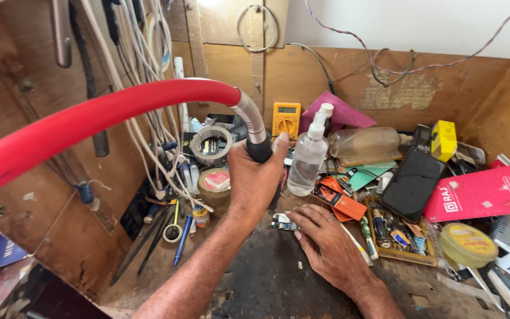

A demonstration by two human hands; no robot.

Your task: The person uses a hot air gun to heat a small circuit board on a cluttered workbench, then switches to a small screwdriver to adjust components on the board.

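Left hand [255, 180] gripping nozzle [259, 150], clutter crowding

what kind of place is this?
Likely a small electronics repair bench: yellow multimeter, circuit board under the right hand, hot-air hose gripped by the left hand, phone nearby.

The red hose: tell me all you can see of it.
The red hose arcs from the lower left edge up and across to a ribbed metal neck that bends down into a black handle. It looks smooth, like rubber. The left hand grips the handle; the nozzle is hidden behind it.
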